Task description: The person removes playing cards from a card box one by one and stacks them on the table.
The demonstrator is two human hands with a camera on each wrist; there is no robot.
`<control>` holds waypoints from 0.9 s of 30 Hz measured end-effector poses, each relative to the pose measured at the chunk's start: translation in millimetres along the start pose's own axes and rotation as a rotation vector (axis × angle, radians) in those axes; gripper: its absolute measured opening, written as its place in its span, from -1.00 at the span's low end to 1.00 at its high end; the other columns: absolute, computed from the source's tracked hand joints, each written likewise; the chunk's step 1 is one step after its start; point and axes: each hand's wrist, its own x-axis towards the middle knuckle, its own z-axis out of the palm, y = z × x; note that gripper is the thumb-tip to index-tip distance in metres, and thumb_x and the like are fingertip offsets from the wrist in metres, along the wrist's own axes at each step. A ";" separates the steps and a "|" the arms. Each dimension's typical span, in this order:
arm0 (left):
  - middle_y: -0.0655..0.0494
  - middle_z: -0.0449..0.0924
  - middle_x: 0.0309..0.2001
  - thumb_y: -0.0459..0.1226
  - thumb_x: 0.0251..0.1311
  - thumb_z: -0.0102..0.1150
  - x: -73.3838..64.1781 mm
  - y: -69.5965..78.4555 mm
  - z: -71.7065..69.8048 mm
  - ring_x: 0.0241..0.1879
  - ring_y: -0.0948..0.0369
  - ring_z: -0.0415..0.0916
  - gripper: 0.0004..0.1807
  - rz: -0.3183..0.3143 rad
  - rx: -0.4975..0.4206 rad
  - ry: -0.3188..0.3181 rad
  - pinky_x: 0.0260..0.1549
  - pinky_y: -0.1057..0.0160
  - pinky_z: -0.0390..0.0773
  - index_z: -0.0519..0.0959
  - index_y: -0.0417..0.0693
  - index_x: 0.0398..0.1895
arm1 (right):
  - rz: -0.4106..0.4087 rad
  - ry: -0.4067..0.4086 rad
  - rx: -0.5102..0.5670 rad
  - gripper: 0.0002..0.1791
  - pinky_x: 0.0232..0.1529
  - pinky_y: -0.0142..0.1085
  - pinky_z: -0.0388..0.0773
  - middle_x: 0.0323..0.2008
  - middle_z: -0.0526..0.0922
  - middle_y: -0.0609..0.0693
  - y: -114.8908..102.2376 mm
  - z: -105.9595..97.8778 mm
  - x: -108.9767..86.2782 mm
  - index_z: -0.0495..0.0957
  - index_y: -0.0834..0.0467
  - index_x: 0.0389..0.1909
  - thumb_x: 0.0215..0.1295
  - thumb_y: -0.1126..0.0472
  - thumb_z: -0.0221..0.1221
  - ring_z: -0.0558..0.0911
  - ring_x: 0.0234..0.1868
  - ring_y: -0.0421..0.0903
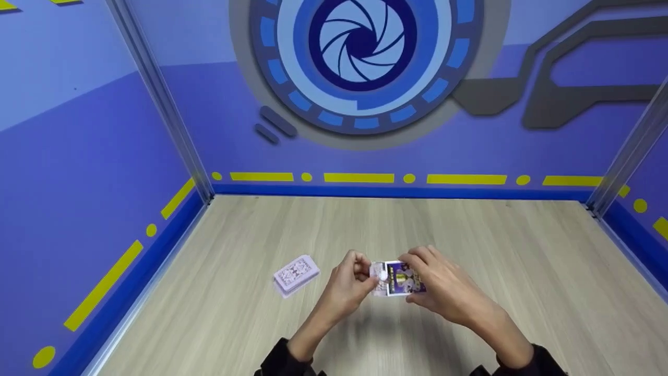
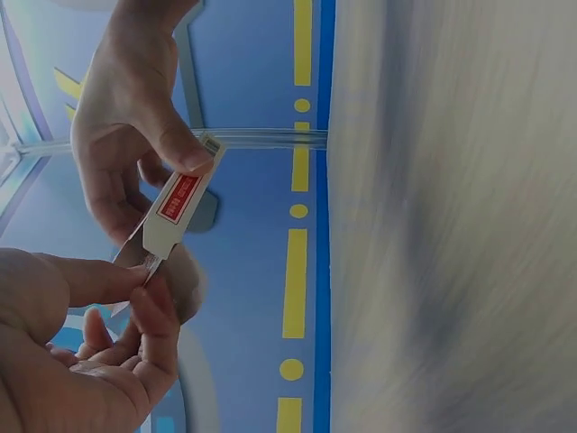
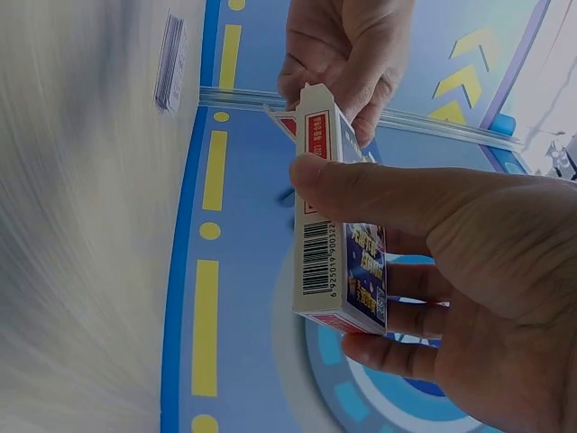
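My right hand (image 1: 443, 287) holds a playing card box (image 1: 404, 278) by its sides, thumb along one narrow edge and fingers along the other. Purple with a gold cup covers the box's front; a barcode and a red label mark its narrow side. At the box's left end, my left hand (image 1: 347, 284) pinches a pale flap (image 1: 379, 279) between thumb and index finger. The left wrist view shows its fingertips right at the box's end. Both hands hold the box above the table. Left of them lies a deck of playing cards (image 1: 296, 274), patterned back up.
The wood-grain table (image 1: 235, 324) runs back to a blue wall (image 1: 198, 115) with yellow marks. Side walls stand at left and right, joined by clear corner posts (image 1: 167, 115).
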 end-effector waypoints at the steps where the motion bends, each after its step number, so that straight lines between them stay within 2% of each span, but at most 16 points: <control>1: 0.04 0.69 -0.31 -0.55 0.18 0.28 0.8 0.7 -1.3 -0.31 0.27 0.58 -0.70 0.022 0.017 0.005 -0.33 0.38 0.54 0.44 -0.20 -0.09 | 0.007 0.002 0.001 -0.20 -0.10 -0.10 0.62 0.06 0.56 -0.01 1.1 -0.2 0.2 0.53 0.16 0.21 -0.11 0.16 0.66 0.52 0.00 -0.09; 4: 0.03 0.70 -0.31 -0.57 0.18 0.18 2.7 2.9 -6.4 -0.36 0.29 0.55 -0.60 0.103 0.113 0.022 -0.40 0.38 0.51 0.49 -0.21 0.09 | 0.045 0.000 -0.002 -0.19 -0.10 -0.08 0.63 0.08 0.56 0.01 4.6 -1.1 0.9 0.53 0.16 0.23 -0.08 0.13 0.65 0.54 0.02 -0.06; 6: 0.05 0.70 -0.21 -0.57 0.18 0.11 2.7 4.9 -10.6 -0.34 0.31 0.50 -0.54 0.155 0.201 0.033 -0.40 0.38 0.47 0.54 -0.18 0.17 | 0.076 -0.002 -0.002 -0.20 -0.09 -0.06 0.63 0.10 0.57 0.03 6.7 -1.9 1.0 0.53 0.17 0.24 -0.06 0.12 0.64 0.55 0.04 -0.04; 9: 0.08 0.60 -0.09 -0.55 0.17 0.09 1.7 6.8 -15.9 -0.32 0.31 0.42 -0.47 0.189 0.336 0.036 -0.38 0.37 0.44 0.60 -0.11 0.23 | 0.115 -0.001 -0.005 -0.20 -0.09 -0.04 0.63 0.12 0.57 0.05 8.8 -3.2 0.9 0.52 0.16 0.25 -0.04 0.10 0.63 0.56 0.05 -0.02; 11: 0.09 0.53 -0.01 -0.49 0.17 0.16 0.8 7.2 -18.2 -0.28 0.30 0.41 -0.47 0.194 0.425 0.032 -0.32 0.36 0.44 0.61 -0.07 0.25 | 0.127 0.001 -0.006 -0.21 -0.11 -0.05 0.63 0.12 0.57 0.05 9.3 -3.7 0.6 0.53 0.17 0.24 -0.03 0.09 0.63 0.57 0.05 -0.02; 14: 0.06 0.41 0.07 -0.34 0.19 0.37 -1.0 7.6 -19.4 -0.22 0.26 0.44 -0.48 0.194 0.540 0.011 -0.26 0.31 0.50 0.57 -0.06 0.26 | 0.127 0.004 -0.013 -0.21 -0.11 -0.05 0.63 0.11 0.58 0.05 8.7 -3.5 0.2 0.53 0.16 0.24 -0.03 0.07 0.63 0.58 0.04 -0.02; 18: 0.06 0.35 0.15 -0.11 0.05 0.61 -3.2 8.1 -18.5 -0.05 0.19 0.47 -0.34 0.219 0.678 -0.002 -0.06 0.19 0.55 0.52 -0.03 0.20 | 0.118 0.008 -0.013 -0.21 -0.11 -0.03 0.63 0.11 0.58 0.03 6.6 -2.8 0.2 0.53 0.15 0.25 -0.03 0.06 0.63 0.58 0.04 -0.02; 22: 0.10 0.40 0.08 -0.05 -0.02 0.64 -3.6 7.9 -17.6 0.02 0.17 0.44 -0.28 0.272 0.794 0.006 0.08 0.14 0.50 0.50 -0.03 0.19 | 0.103 0.013 -0.011 -0.20 -0.08 -0.01 0.62 0.11 0.58 0.02 5.5 -3.1 0.6 0.53 0.14 0.25 -0.03 0.07 0.63 0.58 0.05 -0.02; 27: 0.11 0.47 0.02 -0.05 0.01 0.61 -3.9 11.2 -19.9 -0.01 0.18 0.43 -0.24 0.302 0.863 0.007 0.02 0.15 0.47 0.51 0.00 0.29 | 0.098 0.016 -0.021 -0.19 -0.04 -0.01 0.62 0.10 0.58 0.04 6.3 -5.6 0.9 0.52 0.15 0.25 -0.03 0.06 0.63 0.59 0.06 -0.01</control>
